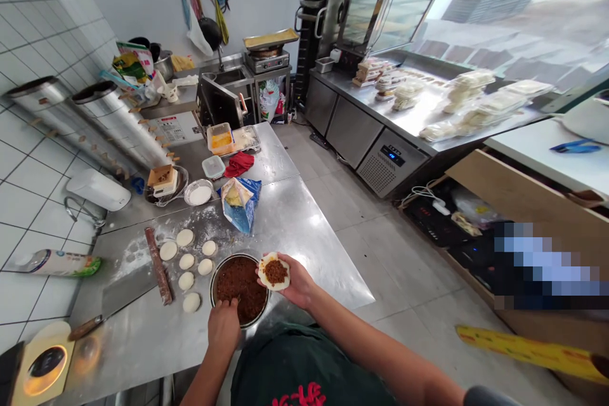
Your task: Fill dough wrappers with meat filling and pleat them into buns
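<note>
Our left hand sits at the 6 o'clock rim of the bowl of filling, fingers curled down into the brown mince; we cannot tell if they pinch any. Our right hand is at the bowl's 3 o'clock, palm up, fingers cupped narrow around a dough round with a mound of filling in its middle.

7 more dough discs lie on the floured steel table at the bowl's 9 to 10 o'clock, with a rolling pin just beyond them and a cleaver past that. A blue bag stands at the bowl's 12 o'clock.

Risks, as we judge them:
- The mound looks large for the round; overfilling could split the dough or foul its edge.
- The round hangs over the bowl's rim, so a loosened cup could tip it onto the table or into the mince.
- Greasy left fingers could smear the discs.
- The bowl sits close to the table's near edge; a push could slide it off.
</note>
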`<move>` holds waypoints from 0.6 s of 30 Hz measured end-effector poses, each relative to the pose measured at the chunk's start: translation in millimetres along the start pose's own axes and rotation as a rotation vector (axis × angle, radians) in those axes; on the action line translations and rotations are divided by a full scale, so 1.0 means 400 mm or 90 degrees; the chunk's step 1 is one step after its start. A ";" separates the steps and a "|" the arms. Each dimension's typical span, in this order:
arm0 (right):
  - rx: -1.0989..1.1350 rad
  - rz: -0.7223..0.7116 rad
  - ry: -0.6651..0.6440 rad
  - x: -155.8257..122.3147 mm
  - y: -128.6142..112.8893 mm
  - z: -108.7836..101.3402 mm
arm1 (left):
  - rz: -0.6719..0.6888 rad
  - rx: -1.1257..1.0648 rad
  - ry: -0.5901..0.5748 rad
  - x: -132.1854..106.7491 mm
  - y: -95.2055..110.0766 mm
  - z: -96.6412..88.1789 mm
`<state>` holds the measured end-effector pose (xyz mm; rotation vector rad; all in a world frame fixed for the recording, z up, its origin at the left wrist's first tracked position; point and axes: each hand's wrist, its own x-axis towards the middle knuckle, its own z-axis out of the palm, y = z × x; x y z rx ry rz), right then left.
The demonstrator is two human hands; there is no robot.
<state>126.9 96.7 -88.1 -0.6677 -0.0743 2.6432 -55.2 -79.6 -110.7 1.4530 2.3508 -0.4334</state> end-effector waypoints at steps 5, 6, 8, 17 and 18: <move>0.044 -0.008 -0.025 -0.064 -0.079 0.014 | 0.034 -0.105 0.063 0.037 0.003 -0.085; 0.058 -0.016 -0.035 -0.077 -0.098 0.020 | 0.048 -0.143 0.109 0.059 0.003 -0.119; 0.071 -0.030 -0.020 -0.087 -0.130 0.025 | 0.082 -0.206 0.184 0.127 0.008 -0.191; -0.141 0.009 0.095 0.031 -0.118 -0.021 | 0.099 -0.284 0.202 0.630 0.090 -0.406; -0.207 -0.021 0.114 0.043 -0.123 -0.019 | 0.115 -0.286 0.212 0.670 0.099 -0.439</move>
